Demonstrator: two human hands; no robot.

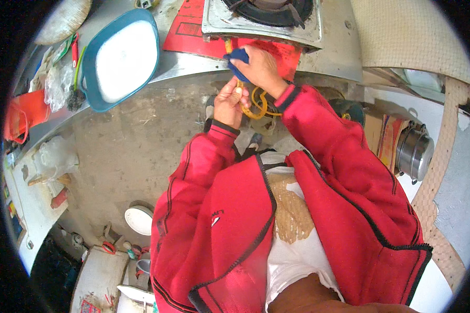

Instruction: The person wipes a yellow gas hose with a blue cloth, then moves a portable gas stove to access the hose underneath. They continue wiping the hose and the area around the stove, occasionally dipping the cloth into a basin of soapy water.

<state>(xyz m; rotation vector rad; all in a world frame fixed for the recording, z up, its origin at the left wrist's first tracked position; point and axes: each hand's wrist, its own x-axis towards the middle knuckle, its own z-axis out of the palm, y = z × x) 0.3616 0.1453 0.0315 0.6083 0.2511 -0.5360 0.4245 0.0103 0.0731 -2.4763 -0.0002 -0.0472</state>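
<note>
A yellow gas hose [263,102] hangs in a loop from the front underside of a gas stove [213,28]. My left hand [232,99] is closed around the hose just below the blue cloth. With my right hand [260,66] I hold this dark blue cloth [239,62] against the hose, near the counter's front edge. A short piece of the hose shows between the cloth and the stove. The stove stands on a red sheet [184,35] that bears writing.
A blue basin [87,74] of foamy water stands on the metal counter to the left, beside a wire scrubber [76,99] and plastic bags [56,88]. A red bag [31,111] lies farther left. At the right is a steel steamer pot [415,152]. A white round lid or bowl [139,220] is below left.
</note>
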